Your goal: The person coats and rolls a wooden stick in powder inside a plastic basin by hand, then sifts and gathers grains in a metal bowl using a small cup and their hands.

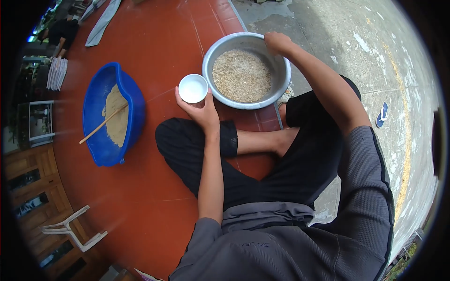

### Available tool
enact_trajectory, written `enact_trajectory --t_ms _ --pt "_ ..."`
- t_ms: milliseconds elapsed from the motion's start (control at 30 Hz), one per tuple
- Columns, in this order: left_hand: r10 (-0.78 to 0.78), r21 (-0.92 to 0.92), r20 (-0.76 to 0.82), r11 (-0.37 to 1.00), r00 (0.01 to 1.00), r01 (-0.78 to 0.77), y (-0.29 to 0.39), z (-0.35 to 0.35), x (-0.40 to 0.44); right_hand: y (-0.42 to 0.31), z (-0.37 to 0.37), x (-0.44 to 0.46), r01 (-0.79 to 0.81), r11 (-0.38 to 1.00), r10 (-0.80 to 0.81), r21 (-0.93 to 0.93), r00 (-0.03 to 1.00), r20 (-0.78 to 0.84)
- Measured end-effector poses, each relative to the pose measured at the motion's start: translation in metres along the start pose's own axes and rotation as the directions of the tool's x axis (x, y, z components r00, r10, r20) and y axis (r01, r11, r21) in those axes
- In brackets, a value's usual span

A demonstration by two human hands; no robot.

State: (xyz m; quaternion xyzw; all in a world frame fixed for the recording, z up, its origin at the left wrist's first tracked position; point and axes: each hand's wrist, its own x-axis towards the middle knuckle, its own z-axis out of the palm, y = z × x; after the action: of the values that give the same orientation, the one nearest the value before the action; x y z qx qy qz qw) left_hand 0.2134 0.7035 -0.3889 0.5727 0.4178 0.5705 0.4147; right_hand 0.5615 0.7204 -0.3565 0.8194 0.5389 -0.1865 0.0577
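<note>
My left hand (204, 113) is wrapped around a small round cup (193, 89) with a pale rim, held upright just left of the basin. The inside of the cup looks white; whether that is its lining or its contents I cannot tell. My right hand (277, 43) is closed over the upper right rim of a wide metal basin (280, 77). In the basin lies a broad layer of pale, straw-coloured grain (241, 77). The basin stands near the edge of the red floor, in front of my crossed leg.
On the left stands a blue plastic tub (137, 105) with tan powder (117, 119) and a wooden stick (101, 125) across it. A white chair (75, 229) is at lower left. Beyond the red floor (164, 42) lies concrete (370, 61) with a blue slipper (382, 115). Another person (63, 33) is at far left.
</note>
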Motion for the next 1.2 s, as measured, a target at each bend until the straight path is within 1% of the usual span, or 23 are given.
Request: enact_trajectory --t_ms 33,133,167,200,267,300,333,400,433,467,533,567,633,667,700,800,867,900,1000,1067,1133,1167,1200 --pt "-0.012 0.004 -0.015 1.000 1.000 0.012 -0.001 -0.001 -0.001 0.001 0.007 0.002 -0.027 0.997 0.038 0.073 0.986 -0.163" --pt "-0.075 -0.101 -0.015 0.992 0.997 0.073 0.007 0.007 -0.005 -0.017 -0.006 -0.006 0.061 0.998 -0.055 0.019 0.976 -0.209" --pt "-0.078 -0.140 0.003 0.987 0.997 0.078 0.008 0.007 -0.004 -0.013 -0.012 -0.010 0.139 0.990 -0.140 -0.020 0.977 -0.158" --pt "-0.083 -0.169 0.028 0.982 0.996 0.086 0.008 0.006 -0.005 -0.008 -0.020 -0.011 0.045 0.998 -0.044 0.044 0.999 -0.018" --pt "-0.072 -0.038 0.014 0.997 0.997 0.072 0.004 0.001 -0.005 0.007 -0.029 0.001 -0.168 0.974 0.120 0.153 0.952 0.283" --pt "-0.050 0.008 0.002 0.999 0.999 0.050 0.001 0.001 -0.003 0.028 0.001 0.026 0.048 0.994 -0.037 -0.099 0.993 0.109" --pt "-0.030 0.049 -0.016 0.998 0.999 0.031 0.000 0.001 -0.003 0.024 0.006 0.020 0.010 1.000 -0.010 -0.029 1.000 -0.016" --pt "-0.080 -0.049 -0.023 0.996 0.997 0.079 0.014 0.005 -0.005 0.013 0.008 -0.005 -0.045 0.995 0.068 0.092 0.963 -0.259" --pt "-0.090 -0.094 -0.025 0.992 0.996 0.087 0.017 0.006 -0.005 0.011 0.005 -0.010 -0.001 0.992 0.036 0.128 0.962 -0.272" --pt "-0.098 -0.134 -0.023 0.987 0.995 0.094 0.018 0.005 -0.003 0.010 0.001 -0.020 -0.027 0.948 0.084 0.316 0.982 -0.167" --pt "-0.059 -0.102 -0.045 0.993 0.997 0.054 0.015 0.002 0.002 0.009 0.000 -0.040 -0.140 0.745 0.130 0.652 0.989 0.065" --pt "-0.033 -0.095 -0.056 0.995 0.998 0.027 0.017 0.000 0.004 0.026 0.019 -0.030 -0.080 0.753 0.102 0.653 0.995 0.004" --pt "-0.030 -0.159 -0.077 0.987 0.997 0.017 0.023 -0.001 0.008 0.035 0.049 -0.041 -0.233 0.305 0.359 0.924 0.926 0.115" --pt "-0.015 -0.184 -0.080 0.983 0.997 0.000 0.019 -0.004 0.010 0.033 0.075 -0.048 -0.162 0.149 0.417 0.975 0.905 0.087" --pt "0.014 -0.185 -0.100 0.982 0.995 -0.032 0.017 -0.003 0.013 0.029 0.105 -0.047 -0.139 0.103 0.476 0.985 0.877 0.074" --pt "-0.043 -0.205 -0.121 0.979 0.992 0.018 0.022 -0.010 0.012 -0.034 0.101 -0.095 -0.086 0.280 0.599 0.956 0.794 -0.104" --pt "-0.076 -0.229 -0.119 0.972 0.990 0.047 0.020 -0.009 0.012 -0.043 0.108 -0.090 -0.095 0.398 0.506 0.912 0.853 -0.132" --pt "-0.064 -0.234 -0.119 0.972 0.991 0.035 0.016 -0.007 0.014 -0.037 0.103 -0.089 -0.075 0.351 0.423 0.933 0.902 -0.086" --pt "-0.004 -0.194 -0.107 0.981 0.994 -0.017 0.014 -0.011 0.018 -0.015 0.098 -0.072 -0.082 0.216 0.402 0.973 0.915 -0.012" --pt "0.039 -0.138 -0.118 0.989 0.992 -0.055 0.014 -0.019 0.018 -0.029 0.103 -0.072 -0.018 0.109 0.492 0.994 0.870 -0.038" --pt "-0.031 -0.239 -0.138 0.971 0.990 -0.002 0.014 -0.025 0.018 -0.043 0.118 -0.074 0.040 0.093 0.618 0.995 0.781 -0.089" --pt "-0.052 -0.270 -0.147 0.963 0.988 0.010 0.015 -0.025 0.020 -0.053 0.130 -0.075 0.044 0.151 0.670 0.988 0.730 -0.135" --pt "-0.070 -0.302 -0.152 0.953 0.986 0.021 0.016 -0.023 0.021 -0.055 0.137 -0.076 0.041 0.266 0.645 0.963 0.735 -0.209"
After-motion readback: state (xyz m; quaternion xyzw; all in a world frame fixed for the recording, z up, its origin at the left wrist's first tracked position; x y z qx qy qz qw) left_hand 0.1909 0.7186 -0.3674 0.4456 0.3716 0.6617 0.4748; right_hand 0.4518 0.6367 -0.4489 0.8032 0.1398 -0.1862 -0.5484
